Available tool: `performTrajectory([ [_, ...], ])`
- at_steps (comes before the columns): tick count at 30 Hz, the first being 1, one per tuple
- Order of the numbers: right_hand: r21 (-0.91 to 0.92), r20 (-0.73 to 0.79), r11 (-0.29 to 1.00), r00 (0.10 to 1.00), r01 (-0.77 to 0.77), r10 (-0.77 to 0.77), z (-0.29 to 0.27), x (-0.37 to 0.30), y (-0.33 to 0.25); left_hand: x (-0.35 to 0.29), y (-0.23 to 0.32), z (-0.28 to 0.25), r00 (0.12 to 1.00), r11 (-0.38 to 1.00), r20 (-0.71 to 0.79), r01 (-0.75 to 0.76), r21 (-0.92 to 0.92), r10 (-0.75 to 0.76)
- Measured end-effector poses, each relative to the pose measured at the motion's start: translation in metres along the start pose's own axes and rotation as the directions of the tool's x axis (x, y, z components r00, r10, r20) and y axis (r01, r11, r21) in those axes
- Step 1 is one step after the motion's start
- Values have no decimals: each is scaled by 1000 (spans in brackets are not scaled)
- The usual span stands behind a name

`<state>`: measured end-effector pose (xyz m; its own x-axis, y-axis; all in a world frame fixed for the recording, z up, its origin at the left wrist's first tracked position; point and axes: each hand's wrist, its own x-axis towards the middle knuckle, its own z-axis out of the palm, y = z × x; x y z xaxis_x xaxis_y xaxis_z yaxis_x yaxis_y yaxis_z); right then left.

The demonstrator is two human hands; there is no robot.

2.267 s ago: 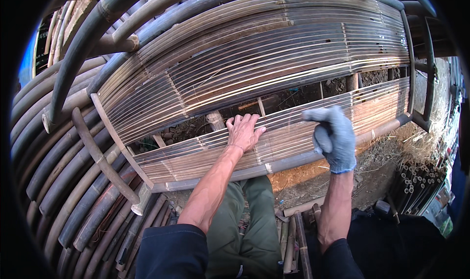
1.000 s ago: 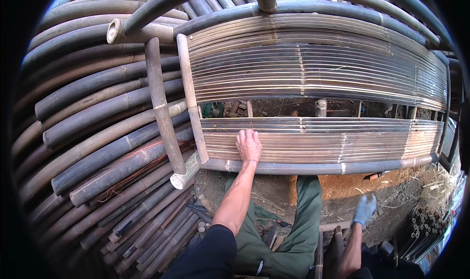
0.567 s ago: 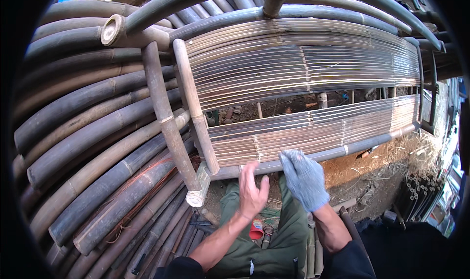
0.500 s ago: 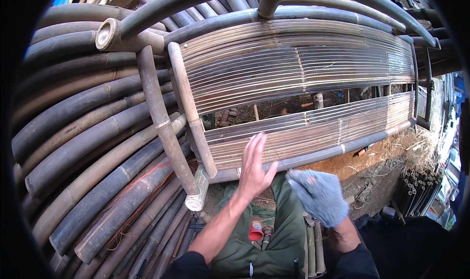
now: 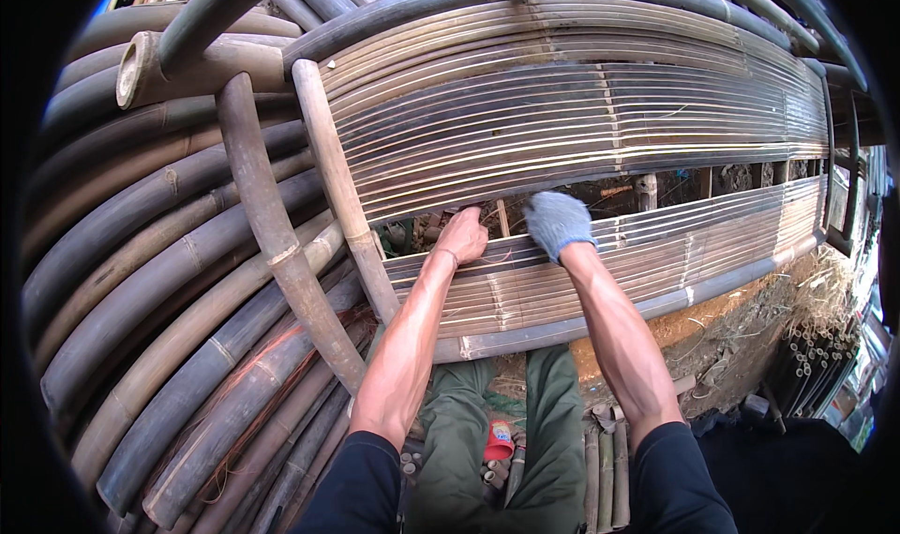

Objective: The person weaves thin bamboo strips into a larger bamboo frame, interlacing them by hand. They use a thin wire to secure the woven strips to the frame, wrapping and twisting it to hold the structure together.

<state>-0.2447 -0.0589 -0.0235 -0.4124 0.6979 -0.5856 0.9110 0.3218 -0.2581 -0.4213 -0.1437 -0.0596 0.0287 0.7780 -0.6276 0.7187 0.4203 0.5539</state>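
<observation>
A long bamboo bench frame stands before me, covered by two bands of thin bamboo slats with an open gap between them. My bare left hand is at the near edge of this gap, its fingers curled; whatever they hold is hidden. Farther right, my right hand wears a grey-blue knit glove and reaches over the same gap. Motion smears its fingers. An upright wooden crosspiece shows in the gap between the two hands.
Stacked dark bamboo poles fill the left side, with reddish fibres on some. A red cup sits low between my legs. Cut bamboo tubes are piled at the right, beside straw. Thick bamboo poles cross the far side.
Both hands have moved forward, away from me, from the near rail to the gap between the slats. My left fingers, stretched out before, are now curled. The view has shifted a little.
</observation>
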Motion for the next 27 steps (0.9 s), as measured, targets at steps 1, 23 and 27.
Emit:
performTrajectory([
  [1, 151, 131, 989, 991, 5, -25, 14, 12, 1, 9, 10, -3, 991, 997, 105, -78, -12, 79],
  [23, -214, 420, 943, 847, -255, 325, 91, -447, 115, -56, 29, -9, 951, 973, -243, -217, -79, 193],
  [27, -216, 396, 831, 732, -513, 555, 59, -454, 107, -54, 20, 10, 992, 994, -95, -91, -54, 86],
])
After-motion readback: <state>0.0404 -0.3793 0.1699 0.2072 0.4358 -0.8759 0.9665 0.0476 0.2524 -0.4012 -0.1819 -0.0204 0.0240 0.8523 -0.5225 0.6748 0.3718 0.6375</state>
